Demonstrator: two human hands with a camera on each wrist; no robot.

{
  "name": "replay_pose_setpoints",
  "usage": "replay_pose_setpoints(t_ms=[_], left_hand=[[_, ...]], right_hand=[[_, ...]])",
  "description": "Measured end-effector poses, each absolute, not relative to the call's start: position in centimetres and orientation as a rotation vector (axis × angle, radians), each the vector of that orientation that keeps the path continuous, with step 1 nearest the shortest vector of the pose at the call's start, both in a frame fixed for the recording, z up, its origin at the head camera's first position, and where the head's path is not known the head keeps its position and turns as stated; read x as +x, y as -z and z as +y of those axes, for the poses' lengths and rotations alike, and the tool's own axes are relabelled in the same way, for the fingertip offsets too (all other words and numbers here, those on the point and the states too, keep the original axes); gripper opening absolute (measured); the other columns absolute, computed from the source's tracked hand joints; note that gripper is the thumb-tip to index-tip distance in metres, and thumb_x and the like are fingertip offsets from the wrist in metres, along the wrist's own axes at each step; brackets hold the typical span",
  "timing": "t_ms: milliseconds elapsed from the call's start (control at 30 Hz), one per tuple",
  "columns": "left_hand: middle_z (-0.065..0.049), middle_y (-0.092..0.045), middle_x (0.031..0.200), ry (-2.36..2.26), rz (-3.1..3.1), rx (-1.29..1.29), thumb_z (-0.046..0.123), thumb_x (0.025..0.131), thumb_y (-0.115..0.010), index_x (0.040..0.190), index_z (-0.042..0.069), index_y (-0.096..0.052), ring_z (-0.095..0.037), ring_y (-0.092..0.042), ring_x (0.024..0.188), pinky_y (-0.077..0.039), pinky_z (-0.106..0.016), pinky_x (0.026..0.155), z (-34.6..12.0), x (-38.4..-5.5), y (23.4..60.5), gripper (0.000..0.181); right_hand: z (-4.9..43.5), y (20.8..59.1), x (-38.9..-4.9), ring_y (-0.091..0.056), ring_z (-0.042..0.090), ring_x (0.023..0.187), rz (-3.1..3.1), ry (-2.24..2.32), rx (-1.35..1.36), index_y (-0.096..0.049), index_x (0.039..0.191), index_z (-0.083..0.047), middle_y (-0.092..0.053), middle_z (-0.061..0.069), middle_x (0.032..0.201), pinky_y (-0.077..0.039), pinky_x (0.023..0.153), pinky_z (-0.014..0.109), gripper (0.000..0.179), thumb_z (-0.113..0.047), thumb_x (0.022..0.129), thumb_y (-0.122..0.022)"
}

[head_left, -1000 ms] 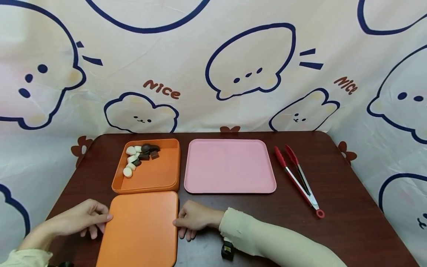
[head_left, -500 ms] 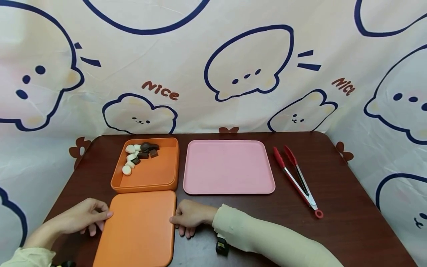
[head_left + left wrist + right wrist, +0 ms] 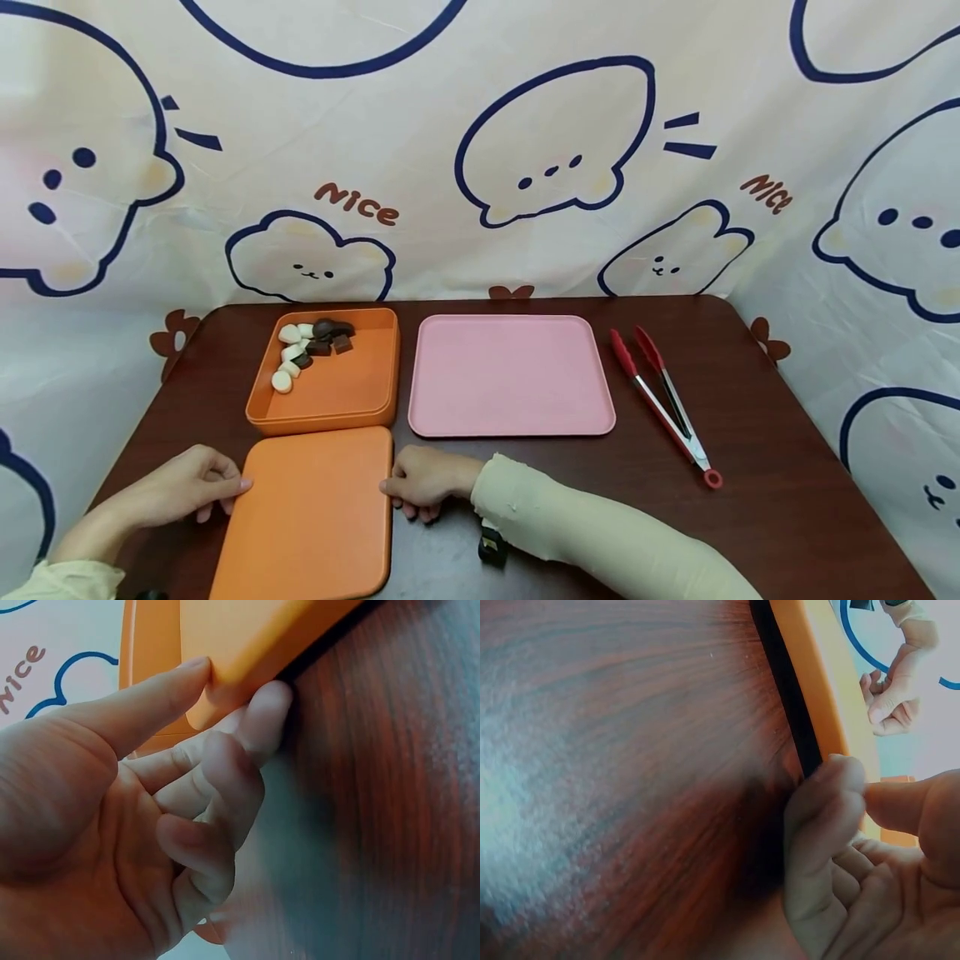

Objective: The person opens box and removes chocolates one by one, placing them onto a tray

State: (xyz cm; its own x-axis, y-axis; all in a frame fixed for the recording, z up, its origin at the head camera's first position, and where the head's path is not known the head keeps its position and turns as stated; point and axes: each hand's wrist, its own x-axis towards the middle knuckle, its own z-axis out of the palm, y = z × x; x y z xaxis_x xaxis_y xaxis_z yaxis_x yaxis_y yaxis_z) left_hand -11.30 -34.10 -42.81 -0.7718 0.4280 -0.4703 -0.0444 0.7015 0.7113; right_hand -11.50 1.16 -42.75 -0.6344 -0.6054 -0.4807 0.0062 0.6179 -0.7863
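1 lid (image 3: 307, 517): L grip (image 3: 180, 487) & R grip (image 3: 429, 481) clamped on; approx. unmoved.
Box (image 3: 347, 388): still uncovered, no further on vs 1 s ago.

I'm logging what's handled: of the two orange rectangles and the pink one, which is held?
The flat orange panel, held at both side edges. The orange box beyond it, containing white and dark pieces, and the pink tray are not held.
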Motion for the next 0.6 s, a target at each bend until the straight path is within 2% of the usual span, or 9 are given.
replay_pose_setpoints(t_ms=[167,433,600], left_hand=[[-0.003,-0.066,0.065,-0.936,2.321,0.244,0.029,0.102,-0.061,0.077,0.005,-0.070,-0.007,-0.054,0.049,-0.045,-0.024,0.042,-33.71,-11.00,42.89,0.035],[-0.003,-0.069,0.071,-1.001,2.276,0.247,0.023,0.103,-0.059,0.084,0.002,-0.068,-0.008,-0.059,0.051,-0.049,-0.025,0.044,-33.69,-10.75,43.07,0.030],[-0.005,-0.068,0.071,-0.997,2.295,0.217,0.021,0.102,-0.060,0.085,0.001,-0.067,-0.008,-0.060,0.052,-0.049,-0.024,0.044,-33.47,-10.62,42.98,0.027]], right_hand=[[1.28,42.79,-11.59,-0.043,0.009,0.035,2.089,0.989,-0.485,-0.055,0.060,-0.004,-0.047,-0.002,0.046,-0.037,0.035,0.018,0.047,-0.017,0.105,-0.055],[1.29,42.80,-11.57,-0.042,0.005,0.034,2.246,0.841,-0.618,-0.051,0.050,-0.011,-0.052,-0.004,0.045,-0.038,0.039,0.017,0.056,-0.021,0.105,-0.055],[1.43,43.08,-11.62,-0.044,0.004,0.038,2.303,0.816,-0.653,-0.049,0.048,-0.015,-0.055,-0.005,0.045,-0.038,0.044,0.016,0.057,-0.027,0.103,-0.060]])
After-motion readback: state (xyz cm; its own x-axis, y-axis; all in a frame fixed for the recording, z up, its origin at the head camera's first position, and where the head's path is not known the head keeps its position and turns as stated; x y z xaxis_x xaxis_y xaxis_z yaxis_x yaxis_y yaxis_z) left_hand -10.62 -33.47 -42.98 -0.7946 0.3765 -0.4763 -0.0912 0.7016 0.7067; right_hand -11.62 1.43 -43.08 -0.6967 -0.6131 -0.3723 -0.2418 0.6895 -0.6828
